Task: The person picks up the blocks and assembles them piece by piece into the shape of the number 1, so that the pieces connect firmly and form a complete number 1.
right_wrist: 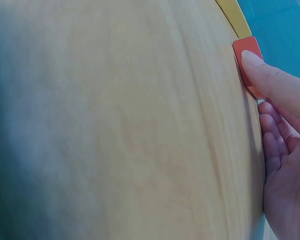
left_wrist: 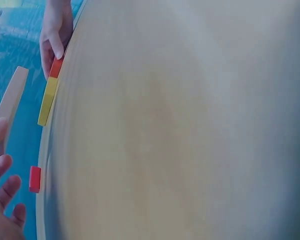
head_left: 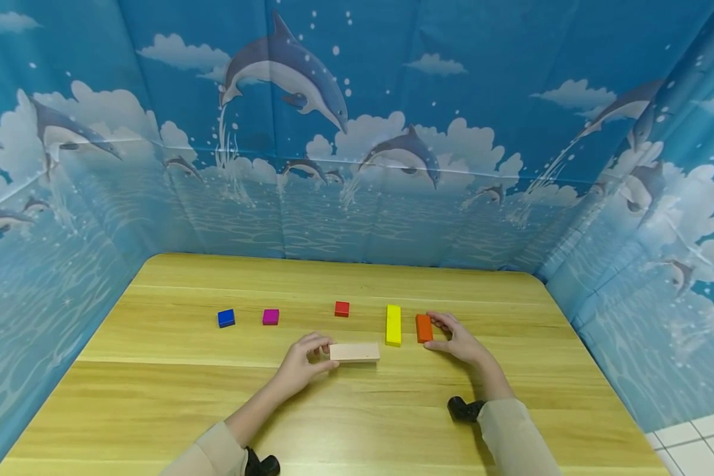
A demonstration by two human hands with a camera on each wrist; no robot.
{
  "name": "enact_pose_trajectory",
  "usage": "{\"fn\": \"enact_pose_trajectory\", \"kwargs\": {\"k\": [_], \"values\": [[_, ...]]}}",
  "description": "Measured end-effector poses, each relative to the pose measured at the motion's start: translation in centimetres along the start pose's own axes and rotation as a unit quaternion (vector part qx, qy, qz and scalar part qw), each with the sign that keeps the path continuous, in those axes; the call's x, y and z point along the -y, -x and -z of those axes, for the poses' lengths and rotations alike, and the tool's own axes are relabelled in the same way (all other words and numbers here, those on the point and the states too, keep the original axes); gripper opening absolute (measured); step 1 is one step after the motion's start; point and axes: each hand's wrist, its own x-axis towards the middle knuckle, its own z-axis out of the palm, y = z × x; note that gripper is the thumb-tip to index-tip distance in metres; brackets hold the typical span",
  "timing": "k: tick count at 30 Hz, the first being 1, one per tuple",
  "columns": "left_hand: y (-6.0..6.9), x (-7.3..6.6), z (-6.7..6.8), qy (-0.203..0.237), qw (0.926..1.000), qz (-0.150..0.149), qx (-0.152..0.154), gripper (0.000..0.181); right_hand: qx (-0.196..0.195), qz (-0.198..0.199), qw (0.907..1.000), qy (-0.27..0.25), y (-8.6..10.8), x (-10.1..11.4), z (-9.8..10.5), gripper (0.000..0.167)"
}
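Observation:
A plain wooden block is held at its left end between thumb and fingers of the left hand; the left wrist view shows this block too. At the right, the thumb and fingers of the right hand pinch the orange block by its ends. In the right wrist view the thumb lies against the orange block. A long yellow block lies just left of the orange one, with a narrow gap between them.
Behind the left hand, a small red block, a magenta block and a blue block lie spread out on the wooden table. A dolphin-print curtain surrounds the table's back and sides.

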Motion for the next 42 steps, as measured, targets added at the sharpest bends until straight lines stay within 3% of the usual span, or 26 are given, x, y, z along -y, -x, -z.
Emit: {"fn": "enact_pose_trajectory", "kwargs": {"k": [8, 11, 17, 20, 25, 36, 42], "values": [[2.4, -3.9, 1.3, -0.002, 0.9997, -0.015, 0.018, 0.029, -0.004, -0.001, 1.0, 0.003, 0.0, -0.2, -0.2, 0.071], [3.1, -4.2, 1.3, -0.006, 0.9996, -0.02, 0.021, 0.03, -0.004, 0.0, 1.0, 0.003, 0.1, -0.2, -0.2, 0.071], [4.4, -1.3, 0.3, -0.012, 0.9977, -0.066, 0.004, 0.033, -0.002, 0.002, 1.0, 0.006, 0.2, -0.1, -0.3, 0.071], [4.8, -0.2, 0.0, -0.008, 0.9972, -0.074, 0.004, 0.032, -0.003, 0.001, 1.0, 0.004, 0.3, -0.1, -0.4, 0.071], [5.3, 0.1, 0.0, -0.003, 0.9976, -0.069, 0.011, 0.03, -0.005, 0.002, 1.0, 0.008, 0.4, -0.1, -0.4, 0.072], [6.1, 0.7, -0.4, -0.021, 0.9959, -0.088, 0.013, 0.031, -0.014, 0.004, 0.9995, 0.029, 0.5, -0.1, -0.4, 0.07], [6.3, 0.8, -0.5, -0.029, 0.995, -0.094, 0.017, 0.031, -0.012, 0.004, 0.9998, 0.017, 0.4, 0.2, -0.4, 0.069]]}}
